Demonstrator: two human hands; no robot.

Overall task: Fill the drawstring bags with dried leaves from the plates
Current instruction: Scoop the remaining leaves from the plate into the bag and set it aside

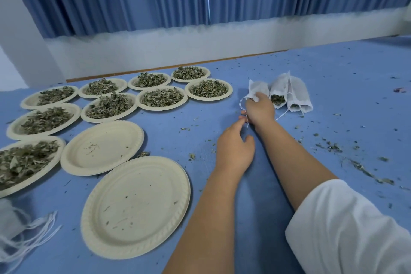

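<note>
My right hand grips the mouth of a white drawstring bag lying on the blue table, its strings trailing toward me. Two more filled bags lie just right of it, dried leaves showing at one mouth. My left hand hovers a little nearer to me with fingers relaxed and reaching toward the string, holding nothing. Several paper plates heaped with dried leaves stand in rows at the left. Two bare plates sit nearest me.
A pile of unfilled white bags with loose strings lies at the lower left corner. Leaf crumbs litter the table on the right. Blue curtains and a white wall rise beyond the table's far edge.
</note>
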